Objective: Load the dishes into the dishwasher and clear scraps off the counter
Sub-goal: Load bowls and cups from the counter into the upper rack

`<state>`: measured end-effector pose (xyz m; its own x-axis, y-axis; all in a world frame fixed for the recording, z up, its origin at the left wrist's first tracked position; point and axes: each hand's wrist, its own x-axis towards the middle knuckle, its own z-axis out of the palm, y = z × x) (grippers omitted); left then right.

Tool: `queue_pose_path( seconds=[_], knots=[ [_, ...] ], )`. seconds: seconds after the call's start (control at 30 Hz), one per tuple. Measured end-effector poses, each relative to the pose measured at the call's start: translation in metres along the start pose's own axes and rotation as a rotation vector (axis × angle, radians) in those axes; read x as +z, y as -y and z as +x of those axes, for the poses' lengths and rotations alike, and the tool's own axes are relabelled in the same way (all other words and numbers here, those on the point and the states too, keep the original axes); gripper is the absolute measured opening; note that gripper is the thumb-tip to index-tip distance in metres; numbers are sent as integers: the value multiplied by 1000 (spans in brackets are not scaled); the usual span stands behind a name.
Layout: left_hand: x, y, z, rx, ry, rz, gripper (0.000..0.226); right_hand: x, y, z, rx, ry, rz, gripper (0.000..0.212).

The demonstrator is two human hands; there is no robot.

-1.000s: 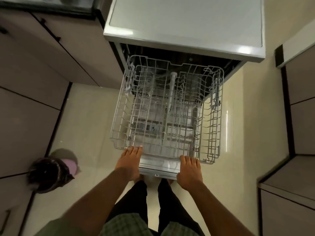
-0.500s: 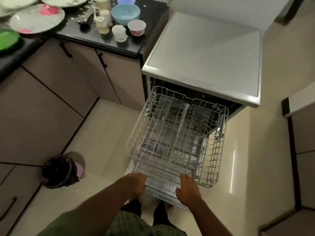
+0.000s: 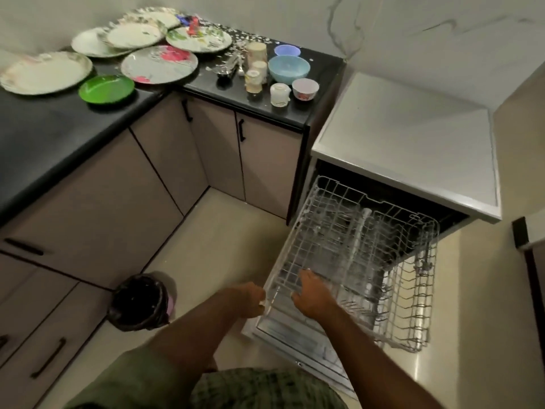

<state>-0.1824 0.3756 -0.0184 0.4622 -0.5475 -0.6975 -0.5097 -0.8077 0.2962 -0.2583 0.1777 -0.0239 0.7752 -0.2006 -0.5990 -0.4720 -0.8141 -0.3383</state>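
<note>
The dishwasher (image 3: 413,149) stands open with its empty wire upper rack (image 3: 362,240) pulled out over the lowered door. My right hand (image 3: 312,293) rests on the rack's front rim, fingers loosely spread. My left hand (image 3: 246,299) is curled at the rack's front left corner; whether it grips the wire is unclear. On the black counter (image 3: 44,131) lie several plates, among them a pink-flowered plate (image 3: 159,64) and a green plate (image 3: 106,88). Beside them are a blue bowl (image 3: 289,69), a small flowered bowl (image 3: 305,88), cups (image 3: 279,95) and spoons (image 3: 233,67). White scraps (image 3: 247,39) are scattered near the wall.
A bin lined with a black bag (image 3: 140,302) stands on the floor at the left cabinets. A lower wire rack (image 3: 413,308) shows under the upper one at the right. Cabinet doors with black handles (image 3: 241,129) run below the counter. Bare floor (image 3: 218,237) lies between cabinets and dishwasher.
The view has swung left and up, bringing the counter and dishes into sight. My left hand has curled at the rack's corner; my right hand stays on the front rim.
</note>
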Motion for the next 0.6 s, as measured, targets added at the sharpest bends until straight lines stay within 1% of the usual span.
queue_pose_path(
  seconds=[0.03,0.07,0.1,0.13,0.17,0.2,0.33,0.37,0.47,0.6],
  knots=[
    [-7,15,-9,-32,-45,-11,34,4,19,4,-14,-10,-3,69],
    [-12,37,-20,-60,-136,-42,32,10,43,9,-34,-19,-6,69],
    [-17,57,-26,-99,-140,-103,29,16,66,14,-50,-21,-5,72],
    [-19,77,-28,-94,-94,-88,31,23,88,20,-65,-24,-8,75],
    [-22,99,-31,-58,-20,-74,39,28,109,25,-77,-29,-10,77],
    [-24,117,-32,-38,9,-73,45,31,125,30,-88,-31,-18,77],
    [-39,185,-50,-107,-66,-26,54,40,191,39,-108,-32,-48,77],
    [-44,194,-53,-125,-68,-22,55,39,202,42,-118,-26,-60,76],
    [-61,220,-48,-106,-89,-12,54,32,230,57,-127,-28,-80,76],
    [-85,239,-31,-96,-100,-44,55,13,252,81,-120,-41,-109,76]
  ],
)
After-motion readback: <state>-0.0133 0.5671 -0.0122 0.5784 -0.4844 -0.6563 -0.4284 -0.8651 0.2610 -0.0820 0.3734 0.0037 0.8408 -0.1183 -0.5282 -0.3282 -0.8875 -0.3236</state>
